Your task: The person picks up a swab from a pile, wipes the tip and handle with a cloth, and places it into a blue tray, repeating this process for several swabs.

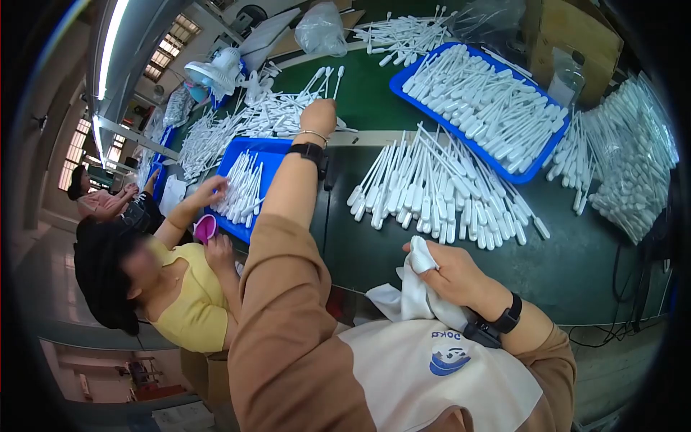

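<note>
My left hand (319, 117) reaches far across the bench, closed in a fist. A few white plastic droppers (338, 81) stick up beyond its fingers, bulbs upward, beside a loose heap of droppers (277, 114). Close to my body, my right hand (461, 277) grips a bunched white cloth (416, 288), whose end hangs over the bench edge. In front of that hand lies a fanned pile of droppers (432, 191), bulbs toward me. Behind it, a blue tray (520, 175) is heaped with more droppers.
At left, a co-worker in a yellow top sits by another blue tray (270, 147) of droppers, holding something pink (205, 229). A filled clear bag (626, 165), a bottle (566, 81) and a cardboard box (576, 43) stand right. A small fan (216, 70) is at the back left.
</note>
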Tool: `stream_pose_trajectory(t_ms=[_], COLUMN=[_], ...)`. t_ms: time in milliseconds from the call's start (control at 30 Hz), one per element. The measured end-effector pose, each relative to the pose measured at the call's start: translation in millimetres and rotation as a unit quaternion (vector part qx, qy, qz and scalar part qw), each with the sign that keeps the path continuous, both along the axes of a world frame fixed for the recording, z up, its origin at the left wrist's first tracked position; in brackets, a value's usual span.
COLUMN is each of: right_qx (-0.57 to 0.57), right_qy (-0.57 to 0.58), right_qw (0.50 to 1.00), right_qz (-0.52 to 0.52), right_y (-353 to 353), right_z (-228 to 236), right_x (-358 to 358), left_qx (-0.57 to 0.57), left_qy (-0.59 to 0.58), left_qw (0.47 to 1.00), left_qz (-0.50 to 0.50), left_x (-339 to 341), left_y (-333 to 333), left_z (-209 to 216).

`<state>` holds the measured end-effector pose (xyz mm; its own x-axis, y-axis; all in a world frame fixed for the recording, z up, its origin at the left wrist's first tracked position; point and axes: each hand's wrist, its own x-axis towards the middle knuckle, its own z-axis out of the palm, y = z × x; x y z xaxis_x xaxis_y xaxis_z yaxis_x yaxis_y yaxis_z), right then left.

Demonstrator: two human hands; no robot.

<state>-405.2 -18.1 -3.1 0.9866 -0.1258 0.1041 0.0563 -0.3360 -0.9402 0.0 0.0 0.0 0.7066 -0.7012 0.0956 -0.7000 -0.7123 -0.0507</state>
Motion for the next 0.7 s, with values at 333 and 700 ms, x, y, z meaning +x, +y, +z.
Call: stream_pose_trajectory(t_ms=[333, 700], right_qx=[0.043, 0.024], right_qy=[-0.005, -0.015], right_qw=[0.999, 1.0], right_qz=[0.002, 0.003], right_y=[-5.9, 6.8], right_z=[5.2, 7.8], right_x=[2.6, -1.6], left_qx=[0.035, -0.018], left_qy=[0.199, 0.113], left_qw=[0.972, 0.985], left_qz=[0.121, 0.133], left_x=[30.5, 48.7], left_y=[-34.7, -12.7], left_z=[-21.4, -37.5])
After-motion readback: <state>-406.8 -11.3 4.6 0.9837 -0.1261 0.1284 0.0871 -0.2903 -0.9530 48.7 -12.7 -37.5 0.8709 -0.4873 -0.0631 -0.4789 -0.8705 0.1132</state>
